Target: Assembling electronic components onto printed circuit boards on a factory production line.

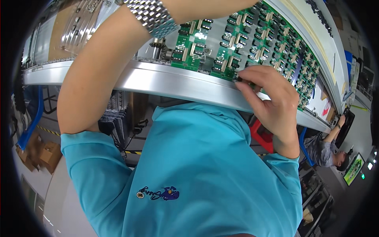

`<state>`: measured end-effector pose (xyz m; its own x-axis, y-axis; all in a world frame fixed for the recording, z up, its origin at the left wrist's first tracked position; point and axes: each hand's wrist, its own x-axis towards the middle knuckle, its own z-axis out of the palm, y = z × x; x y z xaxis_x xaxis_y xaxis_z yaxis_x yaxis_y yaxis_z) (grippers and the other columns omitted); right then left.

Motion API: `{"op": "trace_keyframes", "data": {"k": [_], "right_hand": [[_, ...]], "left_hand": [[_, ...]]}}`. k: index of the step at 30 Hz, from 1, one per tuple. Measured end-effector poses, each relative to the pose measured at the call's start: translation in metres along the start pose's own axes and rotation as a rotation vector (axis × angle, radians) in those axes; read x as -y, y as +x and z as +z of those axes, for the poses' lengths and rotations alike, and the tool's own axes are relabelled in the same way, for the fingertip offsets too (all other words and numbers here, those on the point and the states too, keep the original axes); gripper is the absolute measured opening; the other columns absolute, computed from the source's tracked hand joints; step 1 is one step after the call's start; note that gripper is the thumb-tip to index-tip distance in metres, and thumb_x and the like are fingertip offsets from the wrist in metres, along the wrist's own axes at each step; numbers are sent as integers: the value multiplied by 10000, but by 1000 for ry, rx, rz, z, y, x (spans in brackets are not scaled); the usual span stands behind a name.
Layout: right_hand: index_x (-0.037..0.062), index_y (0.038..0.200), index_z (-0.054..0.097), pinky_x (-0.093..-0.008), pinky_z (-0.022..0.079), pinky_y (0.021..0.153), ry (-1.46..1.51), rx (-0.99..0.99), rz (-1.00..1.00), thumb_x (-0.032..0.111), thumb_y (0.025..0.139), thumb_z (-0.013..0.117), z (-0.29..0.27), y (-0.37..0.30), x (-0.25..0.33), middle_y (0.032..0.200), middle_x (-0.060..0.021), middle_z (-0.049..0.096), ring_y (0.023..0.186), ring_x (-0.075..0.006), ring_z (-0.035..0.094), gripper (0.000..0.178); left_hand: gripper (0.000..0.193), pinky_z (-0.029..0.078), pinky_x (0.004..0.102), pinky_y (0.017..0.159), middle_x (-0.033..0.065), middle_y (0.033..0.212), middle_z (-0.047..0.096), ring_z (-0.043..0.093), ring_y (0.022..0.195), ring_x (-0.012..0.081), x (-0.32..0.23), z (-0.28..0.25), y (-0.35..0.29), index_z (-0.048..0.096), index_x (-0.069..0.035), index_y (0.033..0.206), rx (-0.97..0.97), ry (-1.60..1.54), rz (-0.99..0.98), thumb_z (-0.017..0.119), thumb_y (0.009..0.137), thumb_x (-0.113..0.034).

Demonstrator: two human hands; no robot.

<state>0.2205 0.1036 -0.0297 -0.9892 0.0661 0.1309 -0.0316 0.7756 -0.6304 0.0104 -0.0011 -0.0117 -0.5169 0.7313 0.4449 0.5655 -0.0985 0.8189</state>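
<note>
Green circuit boards carrying black parts and pale connectors lie in rows over a metal-framed work surface. At the near edge of the rows, my right hand has its thumb and index finger nearly together around a small dark spot, too small to make out. Those fingertips touch or almost touch the board edge beside the metal rail. My left arm reaches across to the top of the view, a silver metal watch on its wrist. Of my left hand only the part past the wrist shows over the boards; its fingers are cut off.
A silver rail runs along the near side, close to my body. Clear plastic trays lie at the far left. Under the rail at the right is a red object. Another person works at the far right, one arm extended.
</note>
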Motion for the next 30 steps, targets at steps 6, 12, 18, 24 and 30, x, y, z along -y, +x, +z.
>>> {"op": "trace_keyframes", "data": {"k": [6, 12, 18, 24, 30], "right_hand": [[-14, 901, 765, -305, 561, 756, -141, -33, -132, -57, 767, 810, 7, 0, -8, 986, -86, 742, 842, -219, 690, 149], [-12, 900, 763, -305, 563, 753, -174, -18, -179, -55, 773, 806, 8, 4, -6, 989, -86, 745, 845, -218, 692, 141], [-8, 920, 768, -299, 546, 717, -182, -17, -194, -28, 780, 814, 10, 5, -10, 980, -88, 721, 829, -212, 672, 149], [-1, 963, 775, -295, 509, 666, -125, -6, -142, 60, 811, 825, 4, 3, -5, 988, -95, 674, 788, -206, 620, 172], [10, 1005, 779, -294, 473, 635, -116, -43, -188, 298, 864, 806, 1, -6, -18, 994, -98, 616, 749, -206, 556, 322]], "left_hand": [[141, 508, 259, 634, 77, 838, 699, 589, 664, 135, 3, 5, 0, 731, 46, 1029, -24, 41, -31, 655, 949, -41], [141, 514, 260, 672, 87, 883, 707, 603, 702, 148, 7, 15, 6, 735, 45, 1038, -34, 103, -58, 675, 935, -29], [148, 520, 262, 710, 96, 927, 715, 617, 740, 160, 16, 16, 7, 739, 45, 1048, -32, 153, -63, 696, 920, -16], [162, 526, 263, 749, 106, 972, 724, 630, 778, 173, 31, 4, 5, 743, 44, 1058, 5, 213, -42, 716, 905, -3], [181, 532, 264, 787, 116, 1016, 732, 644, 816, 185, 30, -39, -20, 747, 43, 1067, 99, 324, -1, 736, 890, 10]]}}
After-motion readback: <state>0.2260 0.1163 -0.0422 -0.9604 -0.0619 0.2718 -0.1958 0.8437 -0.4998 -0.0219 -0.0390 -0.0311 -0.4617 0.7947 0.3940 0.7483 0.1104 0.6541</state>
